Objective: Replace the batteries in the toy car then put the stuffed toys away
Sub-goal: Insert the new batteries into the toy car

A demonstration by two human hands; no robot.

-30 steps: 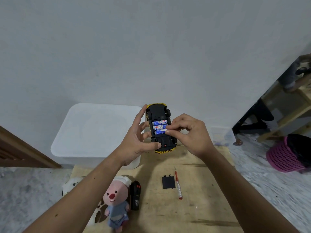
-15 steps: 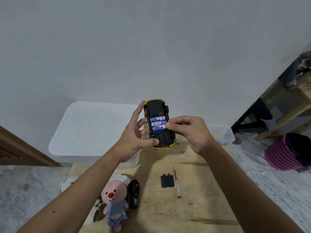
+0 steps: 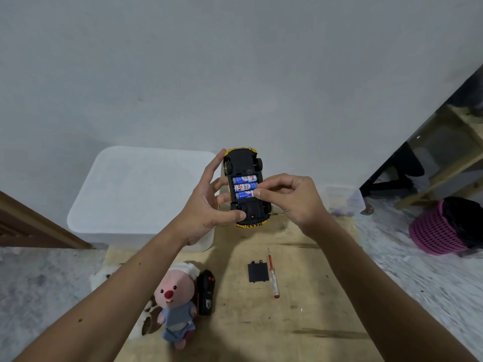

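A plain pale wall (image 3: 235,74) is filling most of the view, lit soft and even. Grey speckled floor (image 3: 418,270) is showing on both sides of a wooden board (image 3: 261,330). A white bin (image 3: 141,189) is sitting against the wall, with brown wood trim (image 3: 31,223) angling in at left. Off right, a wooden frame (image 3: 444,163) is leaning near a pink basket (image 3: 439,231).
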